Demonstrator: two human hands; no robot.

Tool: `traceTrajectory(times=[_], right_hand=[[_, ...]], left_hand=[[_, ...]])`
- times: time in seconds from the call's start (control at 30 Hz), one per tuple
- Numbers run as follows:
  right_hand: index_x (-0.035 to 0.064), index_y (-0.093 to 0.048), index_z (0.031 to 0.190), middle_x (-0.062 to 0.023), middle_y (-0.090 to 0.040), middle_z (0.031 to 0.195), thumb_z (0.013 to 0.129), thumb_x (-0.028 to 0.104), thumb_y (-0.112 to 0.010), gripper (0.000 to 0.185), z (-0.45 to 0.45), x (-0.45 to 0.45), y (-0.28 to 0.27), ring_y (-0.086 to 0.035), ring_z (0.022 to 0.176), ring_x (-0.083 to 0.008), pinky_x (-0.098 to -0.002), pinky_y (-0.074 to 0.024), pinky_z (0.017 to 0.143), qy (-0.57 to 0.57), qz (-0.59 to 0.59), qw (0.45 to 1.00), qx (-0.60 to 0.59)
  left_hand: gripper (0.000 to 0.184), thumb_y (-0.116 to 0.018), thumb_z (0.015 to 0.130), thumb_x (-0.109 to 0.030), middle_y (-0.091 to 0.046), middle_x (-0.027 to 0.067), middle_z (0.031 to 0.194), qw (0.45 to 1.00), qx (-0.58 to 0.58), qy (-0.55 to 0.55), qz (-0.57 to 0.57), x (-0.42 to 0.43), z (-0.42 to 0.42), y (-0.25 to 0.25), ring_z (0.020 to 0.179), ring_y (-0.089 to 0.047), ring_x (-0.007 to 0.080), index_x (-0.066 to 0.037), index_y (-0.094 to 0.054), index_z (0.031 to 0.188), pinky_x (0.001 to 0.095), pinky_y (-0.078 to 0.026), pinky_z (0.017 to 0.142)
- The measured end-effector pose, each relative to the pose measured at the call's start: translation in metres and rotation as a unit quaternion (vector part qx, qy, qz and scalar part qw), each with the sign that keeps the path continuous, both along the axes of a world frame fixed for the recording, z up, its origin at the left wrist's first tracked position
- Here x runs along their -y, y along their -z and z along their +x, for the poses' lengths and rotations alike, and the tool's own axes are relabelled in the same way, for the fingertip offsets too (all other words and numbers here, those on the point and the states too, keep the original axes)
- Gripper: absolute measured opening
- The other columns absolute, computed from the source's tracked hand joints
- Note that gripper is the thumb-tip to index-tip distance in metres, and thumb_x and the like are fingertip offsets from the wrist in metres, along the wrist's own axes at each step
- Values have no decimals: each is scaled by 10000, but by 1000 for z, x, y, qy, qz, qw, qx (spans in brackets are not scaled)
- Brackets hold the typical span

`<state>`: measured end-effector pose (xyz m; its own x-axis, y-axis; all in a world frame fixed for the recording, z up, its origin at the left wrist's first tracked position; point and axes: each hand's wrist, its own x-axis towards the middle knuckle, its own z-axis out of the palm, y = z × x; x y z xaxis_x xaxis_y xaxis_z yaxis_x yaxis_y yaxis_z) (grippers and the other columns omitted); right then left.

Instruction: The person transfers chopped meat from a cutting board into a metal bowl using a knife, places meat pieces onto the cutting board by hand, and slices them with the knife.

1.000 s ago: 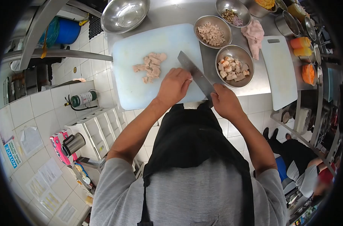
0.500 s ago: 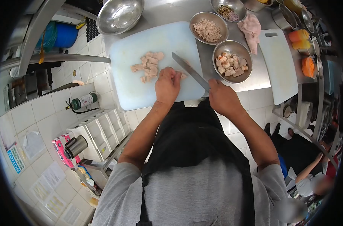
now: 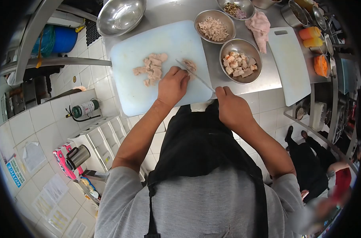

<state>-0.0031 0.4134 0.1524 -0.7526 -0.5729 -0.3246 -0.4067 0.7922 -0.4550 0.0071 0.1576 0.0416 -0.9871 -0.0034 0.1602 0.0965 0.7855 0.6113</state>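
Observation:
Wrapped round the knife's handle, my right hand [image 3: 232,110] is closed at the near right edge of the white cutting board [image 3: 129,97]. The knife [image 3: 200,78] slants up and left across the board, its blade seen nearly edge-on. My left hand [image 3: 173,88] has curled fingers beside the blade, holding down a piece of pale meat [image 3: 192,77] that they mostly cover. Just beyond the blade lies a small pile of chopped meat [image 3: 189,64]. Larger chunks of pale meat [image 3: 152,67] rest on the board left of my left hand.
Right of the board stand a bowl of meat chunks [image 3: 240,63], a bowl of finely chopped meat [image 3: 214,29] and a bowl of chopped ingredients [image 3: 236,8]. A pink cloth [image 3: 258,29] lies by a second board [image 3: 289,63]. A metal colander [image 3: 121,18] sits far left.
The knife has turned from showing its broad side to nearly edge-on, and the chopped pile beyond it shows more. My left hand has shifted slightly left in view.

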Motion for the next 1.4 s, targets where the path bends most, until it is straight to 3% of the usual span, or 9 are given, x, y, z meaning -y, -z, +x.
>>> traceTrajectory(times=[0.27,0.47,0.7,0.8,1.0,1.17,1.4], right_hand=[[-18,-530,1163,-254,-658,1068,984,20,-556,185,-13,14,18,-745,837,-463,-557,-619,721,-28,3,999,-23],[-24,-514,1181,-262,-652,1072,967,-3,-571,222,-16,17,33,-737,827,-474,-563,-618,709,-38,28,999,-6],[-22,-515,1197,-274,-646,1081,960,-27,-575,244,-11,21,8,-732,810,-477,-552,-616,702,-38,30,999,2],[-20,-506,1212,-276,-640,1091,964,-22,-573,257,-22,29,27,-731,820,-480,-562,-611,712,-49,27,998,-6],[-15,-511,1222,-274,-649,1073,979,-7,-562,248,-16,24,9,-733,839,-485,-567,-609,720,-39,57,998,16],[-5,-511,1232,-270,-658,1062,985,6,-563,253,-39,40,31,-738,846,-484,-579,-605,725,-56,12,998,-7],[-5,-540,1239,-273,-668,1027,1019,30,-539,222,-28,33,26,-747,830,-467,-551,-613,726,-43,26,999,11]], left_hand=[[111,-818,924,-127,-731,93,1075,999,31,-17,10,0,1,2,951,-741,339,-77,-812,1023,453,-616,809],[120,-828,911,-139,-696,82,1046,999,-32,-37,5,-3,6,12,1029,-704,345,-100,-804,1022,472,-608,837],[131,-835,915,-150,-714,95,1052,998,-15,-64,5,-1,8,8,1022,-705,351,-87,-783,1017,472,-600,842],[179,-838,907,-156,-691,78,1074,999,-26,-48,2,-4,6,14,1042,-688,345,-99,-789,1069,472,-602,840],[180,-844,905,-156,-697,78,1099,998,-48,-38,0,1,11,11,1060,-680,342,-99,-800,1070,467,-601,868],[217,-851,900,-152,-688,81,1122,999,-31,-37,14,-1,11,9,1070,-665,344,-98,-805,1105,465,-598,877],[224,-886,887,-186,-698,87,1097,998,-46,-50,-7,3,14,13,1056,-664,340,-85,-797,1066,457,-590,897]])
